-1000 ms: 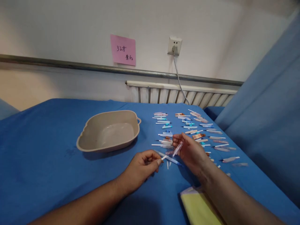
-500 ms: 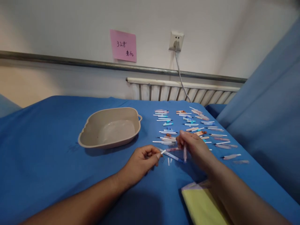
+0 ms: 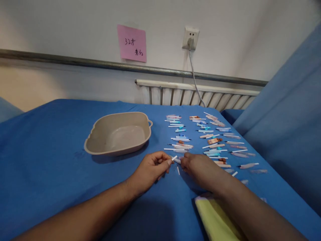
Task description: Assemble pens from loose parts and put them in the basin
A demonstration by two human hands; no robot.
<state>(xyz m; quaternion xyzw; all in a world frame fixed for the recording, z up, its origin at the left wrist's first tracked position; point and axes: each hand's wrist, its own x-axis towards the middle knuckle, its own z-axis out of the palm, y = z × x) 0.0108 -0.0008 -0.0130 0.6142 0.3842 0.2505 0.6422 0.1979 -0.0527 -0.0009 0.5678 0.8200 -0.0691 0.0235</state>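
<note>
My left hand (image 3: 156,167) is closed over the blue cloth, with a short white stick (image 3: 174,158) pinched between thumb and forefinger. Just right of it, my right hand (image 3: 198,167) reaches down with fingertips bent together; what lies in them is hidden. A pale pen-like piece (image 3: 177,161) shows between the two hands, partly covered by the right fingers. Small white bits (image 3: 178,170) lie on the cloth below. Rows of pen parts in white, blue, pink and orange spread behind and to the right, among them an orange-brown piece (image 3: 214,141) and a light blue one (image 3: 180,130).
A beige plastic basin (image 3: 117,152) stands left of the pen parts. A yellow packet (image 3: 215,217) lies under my right forearm. Behind the blue-covered bed (image 3: 62,134) are a white radiator (image 3: 175,84), a metal rail and a plugged-in cord. A blue curtain (image 3: 283,103) hangs at right.
My right hand has dropped to the cloth and slightly left; the pinkish barrel it held upright no longer shows. My left hand keeps the white stick. The view has tilted slightly.
</note>
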